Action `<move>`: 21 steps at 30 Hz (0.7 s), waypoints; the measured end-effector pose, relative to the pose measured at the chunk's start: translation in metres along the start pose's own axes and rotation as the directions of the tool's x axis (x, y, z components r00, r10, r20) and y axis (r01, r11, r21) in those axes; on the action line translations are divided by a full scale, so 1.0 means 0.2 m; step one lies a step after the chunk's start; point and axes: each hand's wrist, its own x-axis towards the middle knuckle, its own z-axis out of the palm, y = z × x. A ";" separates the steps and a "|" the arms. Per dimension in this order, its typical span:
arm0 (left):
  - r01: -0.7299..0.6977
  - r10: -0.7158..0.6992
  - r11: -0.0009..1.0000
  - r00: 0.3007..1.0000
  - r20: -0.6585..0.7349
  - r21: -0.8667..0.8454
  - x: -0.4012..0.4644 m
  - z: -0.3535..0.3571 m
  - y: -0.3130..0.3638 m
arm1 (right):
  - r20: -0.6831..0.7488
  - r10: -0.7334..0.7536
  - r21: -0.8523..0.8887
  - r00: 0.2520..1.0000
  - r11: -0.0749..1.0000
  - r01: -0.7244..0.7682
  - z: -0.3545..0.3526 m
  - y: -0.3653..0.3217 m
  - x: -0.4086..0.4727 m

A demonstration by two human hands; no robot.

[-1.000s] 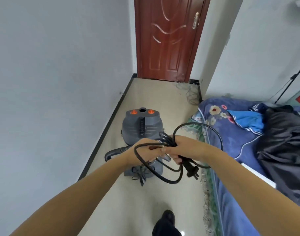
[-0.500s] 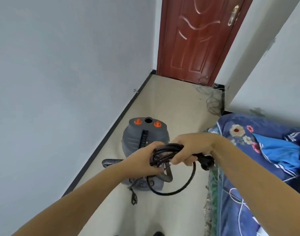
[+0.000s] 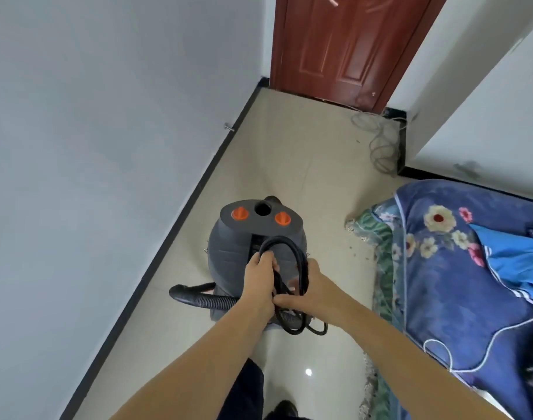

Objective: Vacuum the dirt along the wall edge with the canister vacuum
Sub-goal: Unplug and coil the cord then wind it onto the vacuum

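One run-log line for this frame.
left hand: holds coiled black cord | right hand: holds cord | grey canister vacuum: beside wall

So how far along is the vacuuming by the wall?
Nothing looks vacuumed yet. Both hands, left hand and right hand, grip the coiled black power cord above the grey canister vacuum. The hose lies on the floor. Plugging in and vacuuming along the black baseboard remain.

A dark red door (image 3: 344, 47) stands shut at the far end of the beige tiled floor (image 3: 304, 165). A loose grey cable (image 3: 380, 144) lies by its right corner. On the right, a bed (image 3: 459, 268) carries a blue floral quilt.
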 end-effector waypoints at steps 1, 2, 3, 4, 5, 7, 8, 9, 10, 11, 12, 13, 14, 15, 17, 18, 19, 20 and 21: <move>0.051 -0.051 0.999 0.998 0.024 0.004 0.08 0.00 0.02 | 0.003 0.016 0.053 1.000 0.998 -0.016 0.04 0.02 0.06; 0.106 -0.106 0.994 0.993 0.061 -0.001 0.14 0.01 0.04 | 0.001 0.038 0.117 0.999 0.992 -0.038 0.07 0.03 0.12; 0.157 -0.154 0.987 0.983 0.099 -0.023 0.21 0.01 0.07 | 0.009 0.063 0.175 0.998 0.982 -0.064 0.08 0.03 0.19; 0.202 -0.195 0.979 0.972 0.127 -0.041 0.26 0.00 0.09 | 0.027 0.093 0.211 0.995 0.973 -0.097 0.08 0.04 0.25; 0.236 -0.227 0.970 0.963 0.147 -0.050 0.31 0.00 0.11 | 0.054 0.135 0.215 0.989 0.966 -0.143 0.08 0.03 0.31; 0.269 -0.255 0.961 0.950 0.178 -0.058 0.41 -0.01 0.11 | 0.104 0.223 0.203 0.969 0.949 -0.240 0.07 0.03 0.43; 0.269 -0.251 0.961 0.946 0.203 -0.064 0.44 -0.01 0.10 | 0.107 0.265 0.212 0.958 0.936 -0.283 0.07 0.05 0.48; 0.262 -0.243 0.963 0.944 0.223 -0.058 0.47 0.00 0.08 | 0.093 0.302 0.213 0.949 0.925 -0.316 0.08 0.06 0.53; 0.244 -0.233 0.969 0.947 0.223 -0.023 0.50 0.01 0.06 | 0.072 0.331 0.198 0.941 0.920 -0.339 0.09 0.08 0.57; 0.197 -0.206 0.978 0.957 0.203 0.061 0.53 0.02 0.04 | 0.047 0.348 0.156 0.936 0.923 -0.351 0.11 0.10 0.61; 0.136 -0.168 0.975 0.969 0.183 0.177 0.56 0.04 0.01 | 0.021 0.346 0.093 0.938 0.934 -0.346 0.12 0.12 0.65; 0.070 -0.123 0.953 0.978 0.168 0.294 0.59 0.04 -0.02 | -0.010 0.329 0.016 0.944 0.944 -0.329 0.13 0.15 0.68; 0.007 -0.080 0.914 0.983 0.165 0.405 0.62 0.04 -0.04 | -0.042 0.302 -0.065 0.952 0.950 -0.304 0.12 0.19 0.72; -0.041 -0.059 0.862 0.982 0.180 0.505 0.66 0.03 -0.05 | -0.067 0.277 -0.147 0.958 0.947 -0.285 0.11 0.22 0.75; -0.058 -0.088 0.774 0.976 0.197 0.631 0.74 -0.04 -0.08 | -0.084 0.293 -0.321 0.953 0.897 -0.304 0.05 0.31 0.81; -0.035 -0.099 0.775 0.979 0.177 0.631 0.78 -0.10 -0.09 | -0.081 0.324 -0.410 0.943 0.851 -0.328 0.02 0.35 0.84; -0.012 -0.087 0.798 0.987 0.135 0.602 0.82 -0.16 -0.09 | -0.078 0.349 -0.493 0.934 0.801 -0.341 0.00 0.40 0.87; 0.007 -0.061 0.822 0.995 0.075 0.570 0.85 -0.22 -0.09 | -0.074 0.359 -0.570 0.930 0.750 -0.335 0.00 0.44 0.90; 0.027 -0.043 0.841 0.999 0.017 0.541 0.89 -0.27 -0.10 | -0.067 0.355 -0.635 0.933 0.705 -0.314 0.02 0.46 0.93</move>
